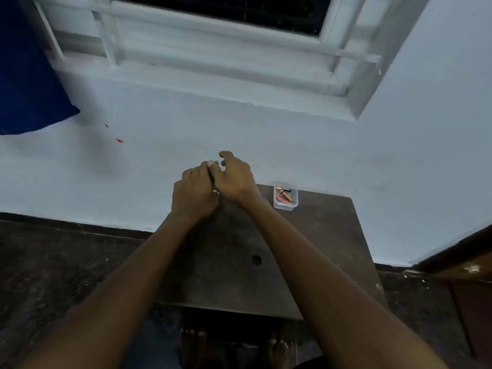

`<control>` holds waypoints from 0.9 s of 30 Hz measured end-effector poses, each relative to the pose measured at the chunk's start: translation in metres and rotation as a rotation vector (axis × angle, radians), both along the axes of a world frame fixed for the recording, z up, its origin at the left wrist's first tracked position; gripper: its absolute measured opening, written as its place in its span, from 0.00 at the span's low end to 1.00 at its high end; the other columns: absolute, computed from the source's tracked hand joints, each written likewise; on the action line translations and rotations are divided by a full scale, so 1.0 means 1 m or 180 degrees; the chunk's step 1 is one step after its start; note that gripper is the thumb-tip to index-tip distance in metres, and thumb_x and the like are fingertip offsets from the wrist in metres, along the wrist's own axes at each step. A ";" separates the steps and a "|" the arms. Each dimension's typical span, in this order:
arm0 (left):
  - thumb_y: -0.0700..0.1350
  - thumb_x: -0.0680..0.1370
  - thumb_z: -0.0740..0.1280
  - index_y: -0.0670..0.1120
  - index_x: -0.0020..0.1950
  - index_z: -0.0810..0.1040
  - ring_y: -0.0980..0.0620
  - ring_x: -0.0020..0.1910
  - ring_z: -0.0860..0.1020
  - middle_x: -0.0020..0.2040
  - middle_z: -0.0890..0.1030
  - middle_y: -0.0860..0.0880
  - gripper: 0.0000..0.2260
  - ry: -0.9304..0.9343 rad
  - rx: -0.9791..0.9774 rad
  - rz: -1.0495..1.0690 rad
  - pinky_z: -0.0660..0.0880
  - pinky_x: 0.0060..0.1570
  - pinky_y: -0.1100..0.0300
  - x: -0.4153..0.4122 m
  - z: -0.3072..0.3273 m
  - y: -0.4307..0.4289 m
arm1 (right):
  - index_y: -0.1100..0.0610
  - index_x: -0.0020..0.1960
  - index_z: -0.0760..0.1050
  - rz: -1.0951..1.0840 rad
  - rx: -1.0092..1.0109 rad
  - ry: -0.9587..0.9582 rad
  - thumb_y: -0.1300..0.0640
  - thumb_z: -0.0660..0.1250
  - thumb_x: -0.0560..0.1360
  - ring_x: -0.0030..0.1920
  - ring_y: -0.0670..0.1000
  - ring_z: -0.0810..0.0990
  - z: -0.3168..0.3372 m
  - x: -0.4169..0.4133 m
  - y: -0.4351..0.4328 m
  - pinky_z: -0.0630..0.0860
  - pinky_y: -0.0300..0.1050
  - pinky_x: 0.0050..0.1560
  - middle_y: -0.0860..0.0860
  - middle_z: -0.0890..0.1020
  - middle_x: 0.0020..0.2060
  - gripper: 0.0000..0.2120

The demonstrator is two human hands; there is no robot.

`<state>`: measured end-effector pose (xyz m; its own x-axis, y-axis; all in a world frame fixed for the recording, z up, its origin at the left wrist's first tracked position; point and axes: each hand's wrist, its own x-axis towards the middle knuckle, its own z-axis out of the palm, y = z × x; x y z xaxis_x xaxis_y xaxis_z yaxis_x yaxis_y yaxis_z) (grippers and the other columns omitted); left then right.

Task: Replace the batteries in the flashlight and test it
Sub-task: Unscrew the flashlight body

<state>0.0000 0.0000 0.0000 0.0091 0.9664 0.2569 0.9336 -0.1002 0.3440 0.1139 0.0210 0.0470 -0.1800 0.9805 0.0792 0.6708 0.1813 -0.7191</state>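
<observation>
1. The flashlight [213, 163] is being held up in the air, over the far edge of the table [239, 262]. Only its shiny round end and a bit of its dark body are showing between the two hands.
2. The left hand [193, 194] is wrapping its curled fingers tight around the body of the flashlight. Its back is facing the camera.
3. The right hand [235, 178] is leaning against the left hand and touching the flashlight near the shiny end. One finger is sticking up above it. The other fingers are hiding behind the hand, so it is not possible to tell if they are pinching the flashlight or just lying on it.
4. Both bare arms are reaching forward and coming together at the hands.
5. The table is small, dark and scratched, and a round hole [256, 259] is showing near its middle.
6. A small clear box [285, 206] is sitting at the far right corner of the table, well apart from the hands. Batteries [284, 194] are lying inside it.
7. The person's bare feet [193, 342] are peeking out under the near edge of the table, on a dark speckled floor [53, 262].
8. A pale blue wall [292, 145] is standing behind the table, with two small red marks [120, 140] on it at the left.
9. A white window [213, 49] is sitting high in the wall, and a blue cloth [26, 75] is hanging at the left.
10. A brown wooden door [466, 262] is showing at the right edge.
</observation>
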 end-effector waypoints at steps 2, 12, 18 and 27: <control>0.45 0.79 0.61 0.41 0.71 0.68 0.38 0.62 0.74 0.64 0.77 0.43 0.21 -0.0183 -0.0010 0.0014 0.74 0.52 0.45 -0.001 -0.003 0.006 | 0.58 0.70 0.72 0.0036 0.0006 0.0025 0.50 0.62 0.82 0.63 0.58 0.79 -0.002 -0.006 0.005 0.75 0.51 0.62 0.57 0.81 0.63 0.20; 0.47 0.81 0.61 0.49 0.54 0.73 0.57 0.45 0.75 0.47 0.77 0.52 0.04 -0.1838 -0.0291 -0.0595 0.72 0.44 0.64 0.011 0.010 -0.020 | 0.60 0.52 0.80 -0.0728 -0.0167 0.0945 0.56 0.63 0.81 0.42 0.46 0.80 0.001 0.024 -0.023 0.72 0.27 0.40 0.51 0.83 0.45 0.10; 0.47 0.77 0.72 0.48 0.60 0.80 0.50 0.54 0.82 0.53 0.82 0.49 0.12 -0.3598 -0.0889 -0.0292 0.82 0.49 0.57 0.029 0.012 -0.051 | 0.67 0.50 0.82 -0.1317 -0.0766 0.2661 0.60 0.65 0.81 0.48 0.53 0.84 -0.009 0.078 -0.057 0.83 0.40 0.47 0.58 0.84 0.44 0.11; 0.43 0.77 0.72 0.42 0.60 0.80 0.53 0.50 0.83 0.50 0.85 0.48 0.12 -0.4572 -0.0927 0.0109 0.81 0.49 0.62 0.069 -0.014 -0.069 | 0.62 0.42 0.80 -0.1481 -0.0752 0.2553 0.51 0.67 0.81 0.32 0.48 0.80 -0.031 0.114 -0.093 0.80 0.38 0.34 0.57 0.81 0.35 0.16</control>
<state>0.0694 -0.0692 -0.0141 -0.1042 0.9791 -0.1748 -0.2211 0.1486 0.9639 0.2279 -0.0715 0.0158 0.2537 0.9465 -0.1995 -0.0693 -0.1879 -0.9797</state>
